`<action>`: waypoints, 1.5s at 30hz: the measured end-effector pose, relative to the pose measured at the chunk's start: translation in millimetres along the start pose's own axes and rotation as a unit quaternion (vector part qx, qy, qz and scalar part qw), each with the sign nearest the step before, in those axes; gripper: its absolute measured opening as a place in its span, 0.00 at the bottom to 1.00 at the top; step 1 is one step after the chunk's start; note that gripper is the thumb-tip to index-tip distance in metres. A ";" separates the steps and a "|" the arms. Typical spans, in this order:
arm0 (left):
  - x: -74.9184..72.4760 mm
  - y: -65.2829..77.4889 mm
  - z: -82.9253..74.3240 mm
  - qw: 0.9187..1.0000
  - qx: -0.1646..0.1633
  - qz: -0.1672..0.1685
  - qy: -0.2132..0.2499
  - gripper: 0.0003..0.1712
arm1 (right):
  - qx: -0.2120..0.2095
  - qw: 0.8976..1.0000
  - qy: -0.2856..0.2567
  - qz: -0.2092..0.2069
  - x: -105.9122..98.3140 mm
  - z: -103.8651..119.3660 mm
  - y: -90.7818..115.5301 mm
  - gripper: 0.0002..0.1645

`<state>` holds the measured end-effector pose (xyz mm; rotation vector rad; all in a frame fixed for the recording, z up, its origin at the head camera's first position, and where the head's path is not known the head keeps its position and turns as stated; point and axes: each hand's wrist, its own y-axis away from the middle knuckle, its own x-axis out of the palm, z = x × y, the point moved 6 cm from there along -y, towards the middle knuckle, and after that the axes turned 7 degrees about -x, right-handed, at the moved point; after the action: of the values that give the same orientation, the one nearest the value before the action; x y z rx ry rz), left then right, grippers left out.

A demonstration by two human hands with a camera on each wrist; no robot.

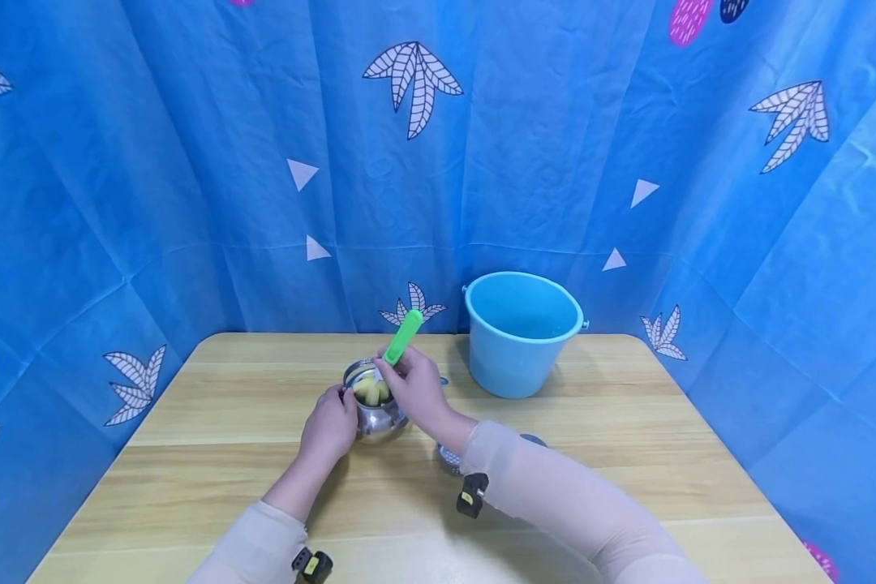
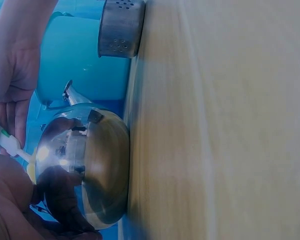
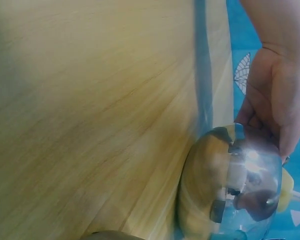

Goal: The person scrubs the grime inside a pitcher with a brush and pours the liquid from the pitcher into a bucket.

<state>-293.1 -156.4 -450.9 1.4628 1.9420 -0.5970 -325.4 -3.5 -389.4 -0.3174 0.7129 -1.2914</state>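
A shiny steel teapot (image 1: 381, 419) stands lidless on the table, its short spout (image 2: 77, 95) pointing toward the bucket. My left hand (image 1: 331, 423) grips the pot at its left side near the rim. In my right hand (image 1: 418, 395) I pinch a cleaning brush by its green handle (image 1: 405, 335), tilted over the opening. The brush's pale yellow sponge head (image 1: 371, 392) is inside the mouth of the pot. Below my right forearm, partly hidden by it, sits a perforated metal strainer basket (image 1: 448, 459).
A light blue bucket (image 1: 514, 361) stands at the back of the wooden table (image 1: 263, 381), right of the teapot. Behind it hangs a blue patterned curtain (image 1: 394, 195), which also runs along both sides.
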 end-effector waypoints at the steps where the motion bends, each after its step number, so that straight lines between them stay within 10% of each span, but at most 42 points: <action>1: 0.1 -0.1 0.4 1.000 -0.001 0.000 0.000 0.31 | -0.003 1.000 -0.001 0.000 -0.1 0.2 0.3 0.10; 45: 0.2 0.3 -0.3 1.000 0.007 0.008 -0.002 0.32 | -0.057 0.992 0.104 0.040 5.1 12.0 3.9 0.09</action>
<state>-292.9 -155.9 -450.9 1.4817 1.9255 -0.6068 -314.2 -9.3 -384.2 -0.2461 0.9699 -1.2201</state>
